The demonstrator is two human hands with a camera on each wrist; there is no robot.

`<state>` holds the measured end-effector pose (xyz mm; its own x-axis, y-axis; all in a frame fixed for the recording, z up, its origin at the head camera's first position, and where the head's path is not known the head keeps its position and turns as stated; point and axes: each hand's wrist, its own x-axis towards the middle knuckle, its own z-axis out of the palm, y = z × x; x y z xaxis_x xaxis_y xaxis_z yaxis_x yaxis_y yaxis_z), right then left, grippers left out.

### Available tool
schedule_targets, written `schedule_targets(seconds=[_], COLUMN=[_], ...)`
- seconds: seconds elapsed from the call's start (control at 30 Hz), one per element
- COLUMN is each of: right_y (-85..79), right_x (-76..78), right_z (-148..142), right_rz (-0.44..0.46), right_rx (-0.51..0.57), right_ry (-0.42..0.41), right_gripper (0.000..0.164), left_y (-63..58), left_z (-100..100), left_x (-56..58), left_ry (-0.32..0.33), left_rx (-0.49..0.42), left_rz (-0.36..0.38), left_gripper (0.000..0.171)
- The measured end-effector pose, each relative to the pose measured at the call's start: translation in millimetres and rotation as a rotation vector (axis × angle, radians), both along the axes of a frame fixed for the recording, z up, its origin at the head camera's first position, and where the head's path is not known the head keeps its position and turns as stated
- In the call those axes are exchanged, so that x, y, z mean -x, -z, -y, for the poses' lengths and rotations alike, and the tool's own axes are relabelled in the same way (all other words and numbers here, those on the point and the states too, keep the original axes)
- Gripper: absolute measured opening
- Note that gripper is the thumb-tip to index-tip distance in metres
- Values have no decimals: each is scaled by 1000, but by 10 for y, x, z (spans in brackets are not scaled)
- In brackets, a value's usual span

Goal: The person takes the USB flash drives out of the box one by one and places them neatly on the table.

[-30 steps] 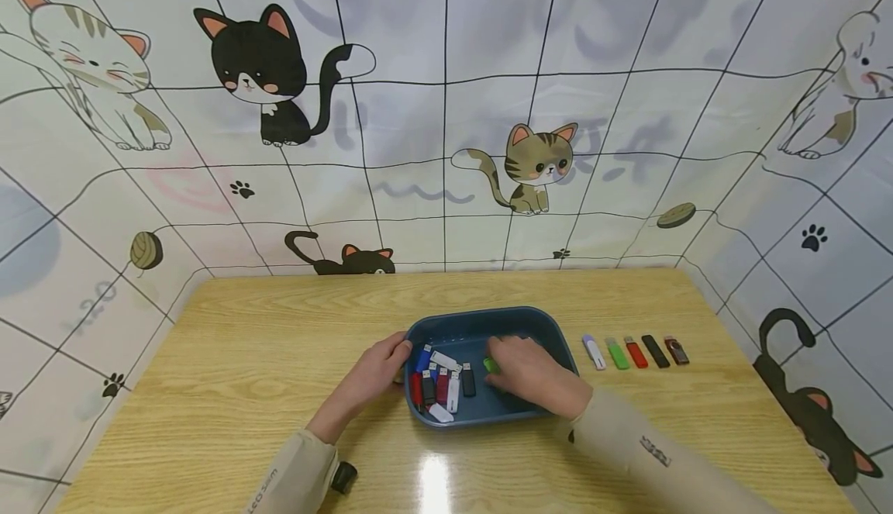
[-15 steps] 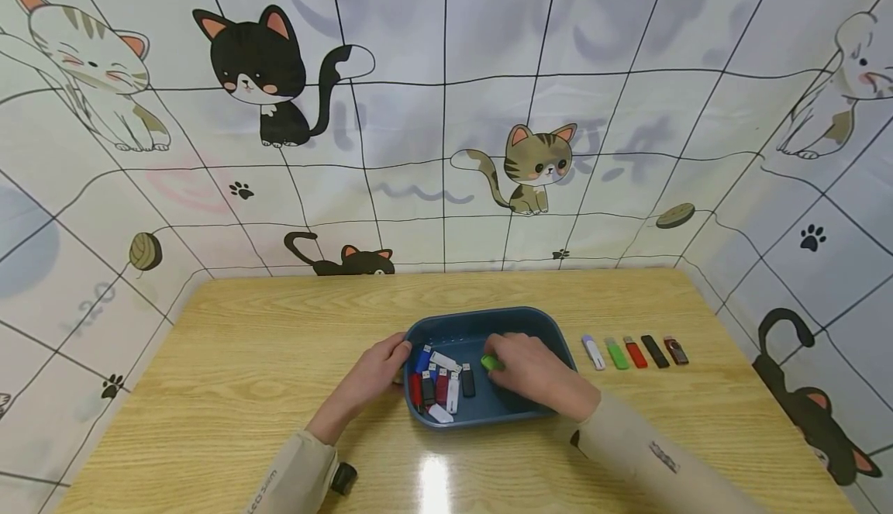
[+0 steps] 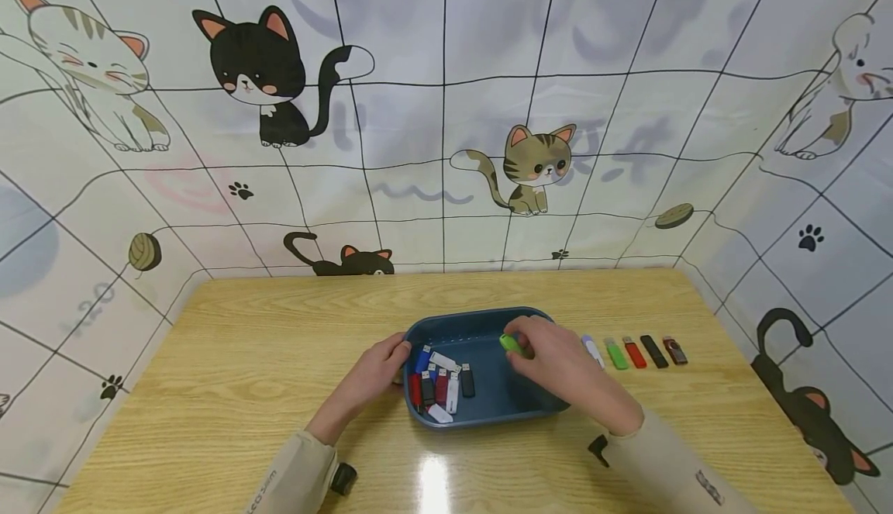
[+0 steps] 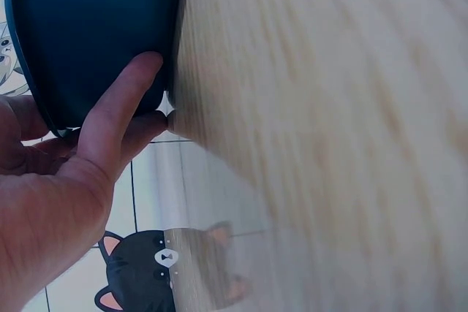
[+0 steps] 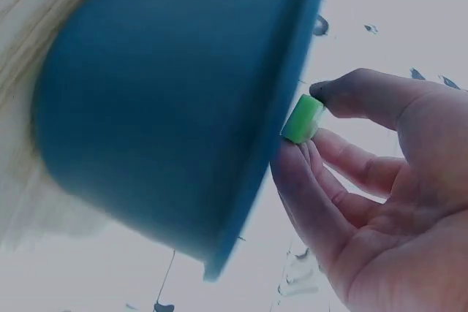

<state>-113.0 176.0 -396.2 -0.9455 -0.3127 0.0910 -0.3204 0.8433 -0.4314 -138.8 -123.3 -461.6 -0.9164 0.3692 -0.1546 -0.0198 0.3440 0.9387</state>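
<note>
My right hand pinches a bright green USB stick above the right half of a dark blue plastic tray. In the right wrist view the green stick sits between thumb and fingertips, near the tray's rim. My left hand holds the tray's left end, thumb at the rim and other fingers against the outer wall. Inside the tray's left half lie several USB sticks, among them a black one, a white one and a red one.
Right of the tray several USB sticks lie in a row on the wooden table: a white and purple one, a green one, a red one, a black one and a dark red one. A cat-print cloth stands behind.
My right hand has lifted the green USB stick from the tray's floor and moved up and to the right with it. The left hand and the tray have stayed put.
</note>
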Motion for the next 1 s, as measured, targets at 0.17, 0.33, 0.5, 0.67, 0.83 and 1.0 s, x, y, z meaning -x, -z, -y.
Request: schedule_targets(seconds=[0.17,0.33,0.5,0.67,0.83,1.0], right_y=[-88,-135,-157,-140,-104,-35], right_x=[-78,-143,-215,-273,-315,-333], right_z=[-156,-327,-485,-618,-783,-958], right_rz=[-33,-70,-58,-59,-67,-50], right_rx=[36,77,93,82,65,28], right_ry=[42,66,105,143,190,223], right_gripper=[27,26,30,33,34,36], left_y=[-14,-21,-19,-21,-18,-30], left_z=[-10,-15,-15,-15,-14,-13], left_x=[-7,-11,-10,-9,-11,-17], left_ry=[-2,-5,-9,-10,-7,-9], left_rx=[1,5,7,5,7,1], left_rz=[3,4,-2,-3,-3,-6], left_gripper=[42,42,41,41,40,40])
